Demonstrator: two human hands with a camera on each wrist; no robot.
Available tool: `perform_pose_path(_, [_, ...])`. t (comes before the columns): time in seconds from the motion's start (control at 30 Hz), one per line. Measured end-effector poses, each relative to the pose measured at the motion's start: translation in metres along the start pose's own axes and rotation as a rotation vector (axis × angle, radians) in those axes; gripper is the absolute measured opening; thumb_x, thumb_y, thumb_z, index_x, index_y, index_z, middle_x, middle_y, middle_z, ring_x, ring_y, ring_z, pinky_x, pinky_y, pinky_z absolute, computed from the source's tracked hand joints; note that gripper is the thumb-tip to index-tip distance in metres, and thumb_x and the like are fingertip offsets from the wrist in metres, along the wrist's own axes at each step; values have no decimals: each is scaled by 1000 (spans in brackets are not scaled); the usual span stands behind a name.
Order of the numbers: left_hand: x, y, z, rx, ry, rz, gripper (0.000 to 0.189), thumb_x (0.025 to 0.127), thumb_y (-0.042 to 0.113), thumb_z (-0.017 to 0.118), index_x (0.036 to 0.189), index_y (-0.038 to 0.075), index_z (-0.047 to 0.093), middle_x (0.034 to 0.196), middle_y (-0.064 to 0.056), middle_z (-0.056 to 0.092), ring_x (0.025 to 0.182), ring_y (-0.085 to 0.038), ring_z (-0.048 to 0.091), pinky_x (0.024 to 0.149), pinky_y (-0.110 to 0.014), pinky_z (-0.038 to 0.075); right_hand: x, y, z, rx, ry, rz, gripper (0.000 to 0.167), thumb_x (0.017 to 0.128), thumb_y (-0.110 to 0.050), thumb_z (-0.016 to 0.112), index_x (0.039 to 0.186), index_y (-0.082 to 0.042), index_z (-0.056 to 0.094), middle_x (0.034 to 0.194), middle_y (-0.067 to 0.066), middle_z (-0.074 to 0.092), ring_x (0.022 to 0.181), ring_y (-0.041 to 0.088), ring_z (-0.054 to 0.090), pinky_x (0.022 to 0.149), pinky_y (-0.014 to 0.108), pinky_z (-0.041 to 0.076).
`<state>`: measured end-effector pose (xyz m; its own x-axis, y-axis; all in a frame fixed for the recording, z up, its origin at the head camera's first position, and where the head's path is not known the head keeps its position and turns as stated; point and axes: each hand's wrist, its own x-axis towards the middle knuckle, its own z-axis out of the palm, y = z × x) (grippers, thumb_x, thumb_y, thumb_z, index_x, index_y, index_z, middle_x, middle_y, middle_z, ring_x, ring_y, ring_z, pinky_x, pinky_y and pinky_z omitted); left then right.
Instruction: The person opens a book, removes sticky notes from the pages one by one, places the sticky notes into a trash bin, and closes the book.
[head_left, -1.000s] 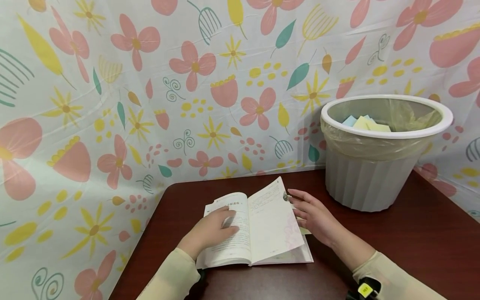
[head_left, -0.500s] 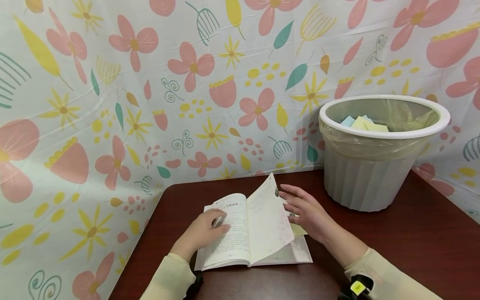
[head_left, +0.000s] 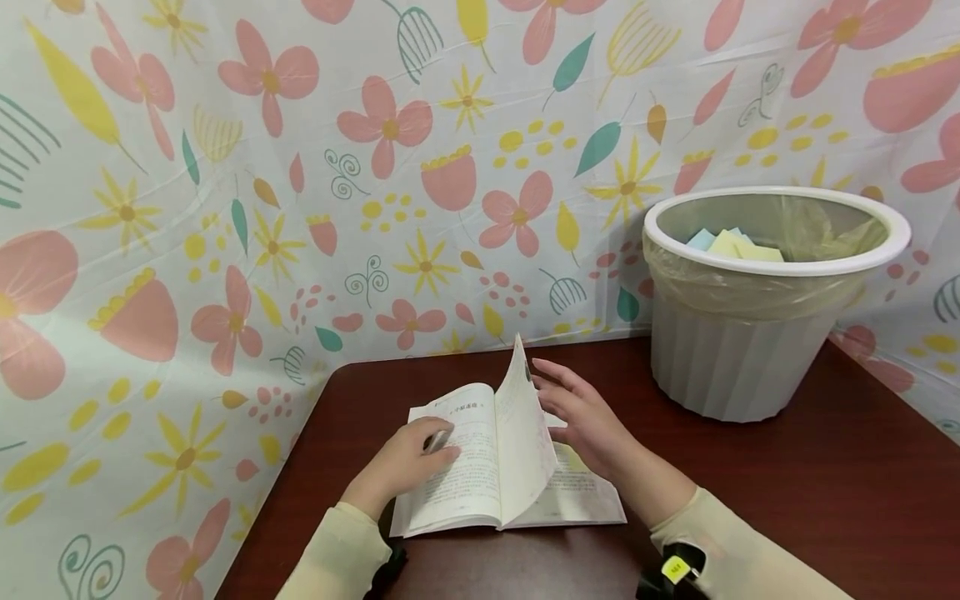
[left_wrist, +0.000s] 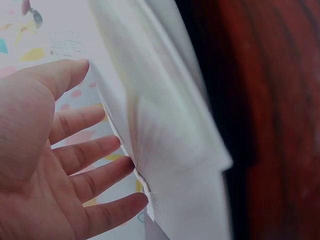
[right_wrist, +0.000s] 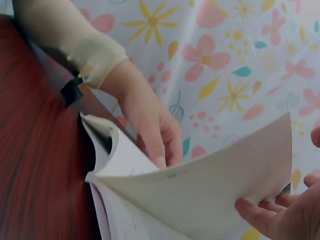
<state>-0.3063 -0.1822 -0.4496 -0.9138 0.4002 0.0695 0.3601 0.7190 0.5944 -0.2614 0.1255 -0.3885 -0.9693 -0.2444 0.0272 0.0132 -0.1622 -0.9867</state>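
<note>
An open book (head_left: 459, 492) lies on the dark red table, one of its pages (head_left: 517, 450) standing up near the spine. My left hand (head_left: 408, 462) rests on the left-hand page; in the left wrist view the left hand's fingertips (left_wrist: 134, 162) touch the paper's edge. My right hand (head_left: 581, 417) is behind the raised page, its fingers extended. Seen in the right wrist view, the right hand's fingertips (right_wrist: 246, 206) press against the back of that page. A yellow sticky note (head_left: 572, 460) shows on the right-hand page, partly hidden by the raised page and hand.
A grey waste bin (head_left: 731, 358) with a white rim and a clear liner stands at the back right. Inside it lie yellow and blue paper notes (head_left: 738, 246). A flower-printed cloth (head_left: 450, 183) hangs behind the table (head_left: 750, 475).
My right hand has moved left, swinging the page from low on the right to nearly upright. More of the sticky note's page shows. The left hand slid slightly left, then stayed on its page.
</note>
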Motion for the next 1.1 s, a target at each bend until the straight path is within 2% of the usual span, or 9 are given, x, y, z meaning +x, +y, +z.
perform_pose_path(0.33, [1, -3, 0, -20, -54, 38, 59, 100, 48, 64, 149, 17, 55, 156, -6, 51, 145, -28, 49, 116, -50, 44, 8, -4, 15, -18, -4, -1, 57, 107, -22, 49, 161, -17, 32, 168, 11, 27, 155, 37, 30, 108, 57, 46])
perform_pose_path(0.57, [-2, -2, -1, -5, -89, 48, 59, 102, 46, 62, 152, 16, 52, 160, -9, 47, 149, -29, 44, 118, -50, 41, 6, 4, 21, -42, -51, 34, 55, 108, -25, 47, 160, -18, 33, 168, 13, 31, 154, 40, 31, 104, 53, 50])
perform_pose_path(0.73, [-4, 1, -3, 25, -94, 48, 61, 101, 47, 62, 153, 15, 51, 161, -12, 44, 152, -33, 39, 122, -53, 36, 3, 13, 29, -66, -49, 50, 57, 107, -29, 50, 161, -20, 35, 168, 14, 30, 154, 41, 31, 107, 61, 48])
perform_pose_path(0.93, [-6, 2, -4, 56, -110, 49, 66, 100, 54, 60, 154, 16, 50, 163, -12, 43, 154, -34, 35, 123, -57, 32, -1, 23, 35, -190, -47, 13, 55, 108, -32, 51, 160, -25, 38, 170, 13, 28, 154, 41, 32, 110, 67, 43])
perform_pose_path(1.1, [-7, -1, -6, 57, -107, 63, 65, 100, 53, 61, 153, 15, 51, 161, -12, 46, 153, -34, 37, 122, -56, 33, -5, 26, 39, -335, -67, -50, 56, 108, -40, 51, 161, -30, 36, 170, 4, 29, 159, 32, 23, 119, 65, 31])
